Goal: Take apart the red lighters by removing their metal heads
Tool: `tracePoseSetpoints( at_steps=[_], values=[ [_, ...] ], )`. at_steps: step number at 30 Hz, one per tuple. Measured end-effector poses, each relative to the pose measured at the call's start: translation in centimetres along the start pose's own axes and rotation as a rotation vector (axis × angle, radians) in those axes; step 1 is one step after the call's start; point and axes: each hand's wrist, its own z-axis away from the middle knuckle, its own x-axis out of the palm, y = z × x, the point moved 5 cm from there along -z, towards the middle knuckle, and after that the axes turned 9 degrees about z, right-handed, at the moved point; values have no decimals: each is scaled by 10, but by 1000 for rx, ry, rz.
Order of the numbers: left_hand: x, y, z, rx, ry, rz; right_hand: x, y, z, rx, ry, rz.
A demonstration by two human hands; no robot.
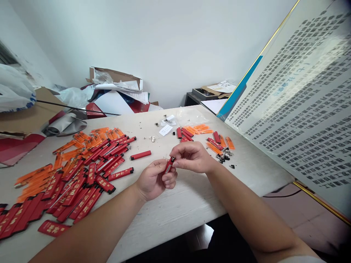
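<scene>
Between the fingers and thumb of my left hand [155,179] is a red lighter [169,165], tilted, its metal top up. My right hand [192,156] pinches at that top end; whether a small part is between its fingertips is too small to tell. On the table to the left lies a large heap of red lighters [82,182] with gold characters, beside a pile of orange lighters [38,179]. One red lighter [140,155] lies alone just left of my hands. Past my right hand are more red and orange lighters and small metal and black parts [225,155].
A large framed board with printed text [296,91] leans along the table's right side. Cardboard boxes and papers [117,91] stand at the back left, plastic bags [16,87] at the far left. Small clear bags and a white label [165,130] lie near the table's back.
</scene>
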Motion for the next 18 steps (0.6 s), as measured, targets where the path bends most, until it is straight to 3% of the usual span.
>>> tracePoseSetpoints(
  at_steps=[5, 12, 18],
  values=[
    [-2, 0, 1, 4, -24, -16, 4, -10, -3, -78, -54, 123],
    [-1, -1, 1, -43, -31, -31, 8, -27, -3, -293, 35, 247],
    [-1, -2, 2, -76, -31, -32, 8, -25, -2, -228, -1, 293]
  ],
)
